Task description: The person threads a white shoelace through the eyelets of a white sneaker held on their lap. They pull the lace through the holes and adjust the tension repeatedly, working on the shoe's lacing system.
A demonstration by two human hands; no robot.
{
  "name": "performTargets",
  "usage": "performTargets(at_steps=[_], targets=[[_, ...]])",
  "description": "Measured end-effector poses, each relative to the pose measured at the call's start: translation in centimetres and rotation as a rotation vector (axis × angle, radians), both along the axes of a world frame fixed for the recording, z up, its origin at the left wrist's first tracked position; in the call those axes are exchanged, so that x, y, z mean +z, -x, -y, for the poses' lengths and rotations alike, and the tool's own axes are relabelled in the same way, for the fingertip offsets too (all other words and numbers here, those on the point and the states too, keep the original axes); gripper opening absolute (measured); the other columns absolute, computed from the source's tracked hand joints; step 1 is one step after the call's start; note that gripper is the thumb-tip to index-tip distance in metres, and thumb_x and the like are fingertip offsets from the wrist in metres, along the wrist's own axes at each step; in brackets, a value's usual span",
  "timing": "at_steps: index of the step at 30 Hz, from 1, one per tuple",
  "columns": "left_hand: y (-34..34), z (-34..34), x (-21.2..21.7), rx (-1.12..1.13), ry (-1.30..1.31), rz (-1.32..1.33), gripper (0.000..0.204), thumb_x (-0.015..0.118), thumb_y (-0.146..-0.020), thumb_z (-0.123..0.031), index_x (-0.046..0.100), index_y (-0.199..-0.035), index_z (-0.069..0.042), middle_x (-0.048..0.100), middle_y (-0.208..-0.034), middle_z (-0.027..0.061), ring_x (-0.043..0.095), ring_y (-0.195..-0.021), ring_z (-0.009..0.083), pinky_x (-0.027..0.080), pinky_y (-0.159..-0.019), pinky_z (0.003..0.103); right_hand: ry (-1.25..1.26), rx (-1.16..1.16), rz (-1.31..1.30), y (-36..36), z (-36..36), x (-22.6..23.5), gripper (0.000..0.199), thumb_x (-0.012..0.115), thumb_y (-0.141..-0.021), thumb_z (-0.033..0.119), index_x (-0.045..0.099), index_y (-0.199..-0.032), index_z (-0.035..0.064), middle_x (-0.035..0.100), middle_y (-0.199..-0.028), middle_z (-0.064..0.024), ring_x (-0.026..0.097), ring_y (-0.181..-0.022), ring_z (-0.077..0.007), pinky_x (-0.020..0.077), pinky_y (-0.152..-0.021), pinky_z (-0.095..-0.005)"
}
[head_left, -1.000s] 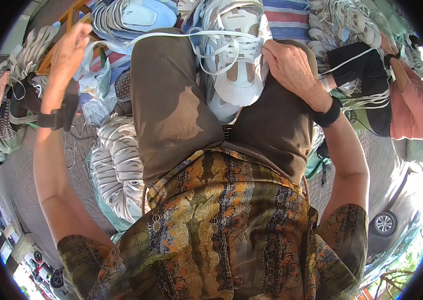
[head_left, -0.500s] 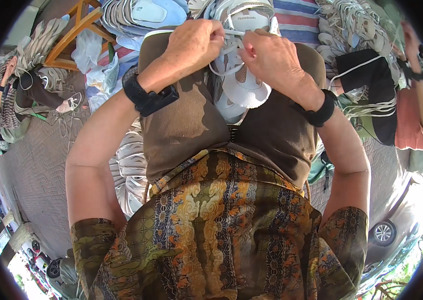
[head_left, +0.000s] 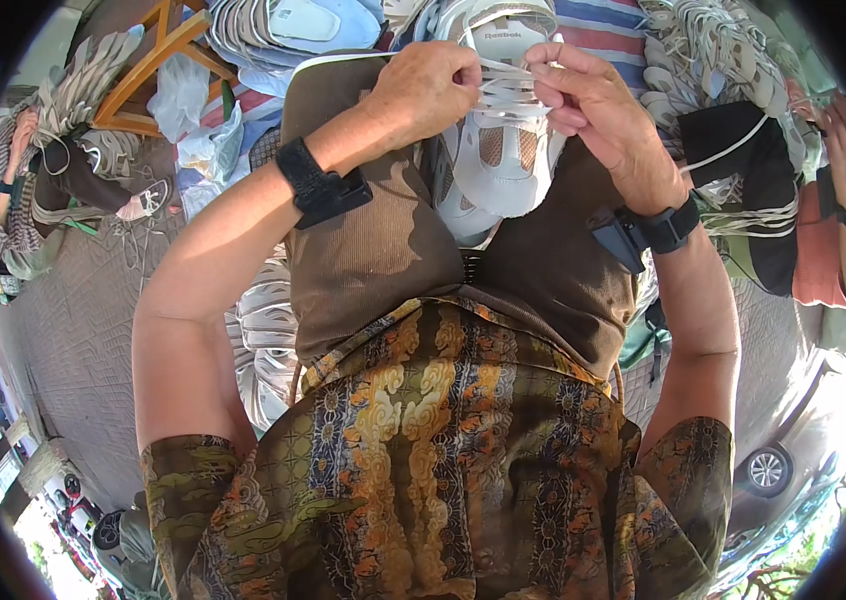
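A pale grey-white sneaker (head_left: pixel 505 185) with tan mesh patches sits between my knees, toe toward me, on top of other pale shoe parts. White shoelace (head_left: pixel 508 88) crosses its front in several rows below the tongue (head_left: pixel 503 38). At the shoe's left side my left hand (head_left: pixel 428 88) is closed with curled fingers at the lace; its fingertips are partly hidden. On the right, my right hand (head_left: pixel 598 110) pinches the shoelace between thumb and forefinger, the other fingers loosely bent. Both wrists wear black straps with a small black device.
Stacked pale blue and white shoe parts (head_left: pixel 293 30) lie beyond my left knee on striped cloth (head_left: pixel 603 40). A wooden stool (head_left: pixel 158 70) and plastic bags (head_left: pixel 205 130) are farther left. Bundled shoe uppers (head_left: pixel 718 60) lie at right. Other people sit on both sides.
My right hand has moved right and turned, drawing away from the shoe's middle. My left hand has shifted slightly right and down. The loose lace loop over the shoe's front is gone.
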State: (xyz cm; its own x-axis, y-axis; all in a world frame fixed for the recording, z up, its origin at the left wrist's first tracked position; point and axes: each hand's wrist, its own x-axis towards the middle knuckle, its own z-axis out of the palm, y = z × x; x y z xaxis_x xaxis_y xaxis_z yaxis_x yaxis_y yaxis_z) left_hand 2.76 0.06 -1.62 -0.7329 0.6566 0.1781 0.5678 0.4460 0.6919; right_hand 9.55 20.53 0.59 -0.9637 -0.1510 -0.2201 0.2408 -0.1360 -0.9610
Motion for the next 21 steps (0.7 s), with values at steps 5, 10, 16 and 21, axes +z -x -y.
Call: performTargets(at_steps=[5, 10, 16, 21], targets=[[1.8, 1.3, 0.4, -0.151, -0.012, 0.159, 0.021, 0.058, -0.084, -0.02, 0.058, -0.089, 0.0, 0.054, -0.07, 0.0028, 0.051, -0.065, 0.0134, 0.043, -0.06, 0.029, 0.078, -0.033, -0.03, -1.1, -2.1, 1.6, 0.016, 0.05, -0.094, 0.011, 0.053, -0.109, 0.0054, 0.037, -0.062, 0.0063, 0.025, -0.045, -0.0005, 0.0231, -0.043, -0.0165], [2.1, 1.9, 1.3, -0.185, -0.004, 0.024, 0.01, 0.057, -0.082, -0.012, 0.056, -0.088, -0.004, 0.056, -0.069, 0.0064, 0.052, -0.059, 0.0166, 0.042, -0.056, 0.031, 0.23, -0.105, -0.083, -4.3, -4.1, 5.2, 0.02, 0.05, -0.093, 0.01, 0.052, -0.111, 0.0026, 0.034, -0.059, 0.008, 0.025, -0.044, -0.0006, 0.0237, -0.042, -0.0171], [1.4, 1.7, 1.6, -0.191, 0.27, -0.332, 0.014, 0.054, -0.082, -0.007, 0.06, -0.094, -0.006, 0.06, -0.076, 0.0098, 0.057, -0.07, 0.019, 0.046, -0.066, 0.035, 0.231, -0.238, -0.169, -8.7, -7.4, 8.2, 0.022, 0.049, -0.093, 0.006, 0.05, -0.114, -0.0014, 0.036, -0.055, 0.006, 0.028, -0.043, -0.0008, 0.0255, -0.042, -0.0161], [2.4, 1.9, 2.7, -0.243, 0.138, 0.224, 0.015, 0.055, -0.083, -0.01, 0.061, -0.093, -0.002, 0.062, -0.081, 0.0058, 0.058, -0.08, 0.0152, 0.047, -0.077, 0.031, 0.153, -0.638, -0.243, -10.4, -9.8, 10.2, 0.033, 0.052, -0.092, 0.008, 0.048, -0.123, -0.0025, 0.041, -0.062, 0.005, 0.03, -0.048, -0.001, 0.0265, -0.045, -0.0162]])
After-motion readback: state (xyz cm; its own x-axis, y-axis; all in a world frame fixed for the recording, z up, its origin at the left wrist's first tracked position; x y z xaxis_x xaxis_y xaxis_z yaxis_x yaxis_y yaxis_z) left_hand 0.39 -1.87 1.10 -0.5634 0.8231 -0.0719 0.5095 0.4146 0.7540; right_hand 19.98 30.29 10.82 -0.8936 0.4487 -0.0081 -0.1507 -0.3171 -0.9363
